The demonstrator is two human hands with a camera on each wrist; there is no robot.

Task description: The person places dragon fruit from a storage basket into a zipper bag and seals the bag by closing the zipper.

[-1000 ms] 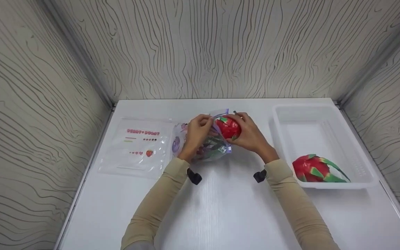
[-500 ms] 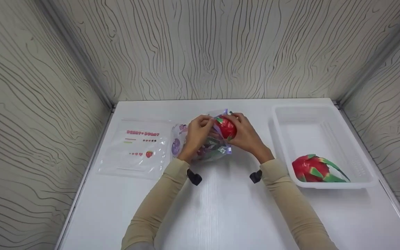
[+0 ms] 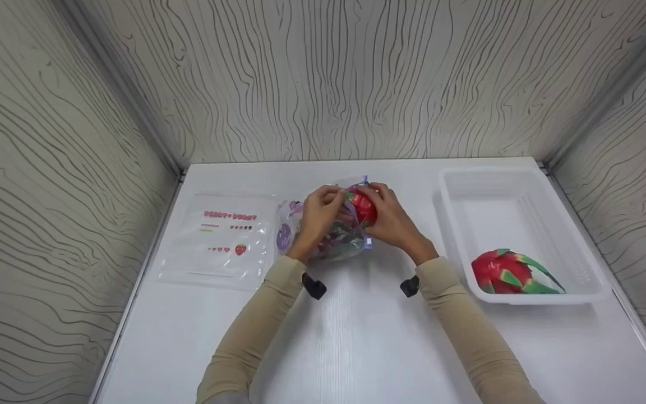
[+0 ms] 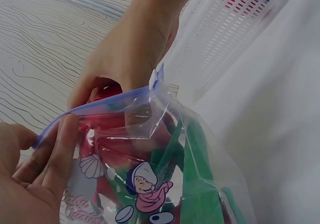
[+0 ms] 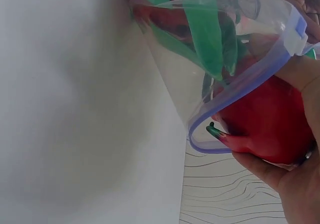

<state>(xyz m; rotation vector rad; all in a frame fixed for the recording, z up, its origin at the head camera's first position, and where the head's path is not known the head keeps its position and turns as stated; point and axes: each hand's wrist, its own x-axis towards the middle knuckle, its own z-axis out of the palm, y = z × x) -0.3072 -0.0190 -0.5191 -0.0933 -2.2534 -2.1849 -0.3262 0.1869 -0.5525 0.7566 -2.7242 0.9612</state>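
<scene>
My left hand [image 3: 318, 217] pinches the rim of a clear zip bag [image 3: 285, 235] with a purple zip edge and cartoon prints. My right hand [image 3: 393, 220] grips a red dragon fruit [image 3: 365, 207] at the bag's open mouth. In the right wrist view this dragon fruit [image 5: 267, 116] is partly inside the purple rim, with my thumb against its lower side. Further down in the bag, green leaves [image 4: 195, 169] and red skin of fruit show through the plastic. My right fingertips reach inside the bag mouth in the left wrist view.
A white plastic basket [image 3: 452, 224] stands on the right, with another dragon fruit [image 3: 502, 272] in its near end. On the left a flat clear bag [image 3: 222, 233] with red print lies on the white table [image 3: 345, 336]. Wood-patterned panels [image 3: 323, 84] enclose the back and sides.
My right hand has moved slightly left with the dragon fruit, which sits deeper in the bag's mouth. My left hand keeps its place on the rim.
</scene>
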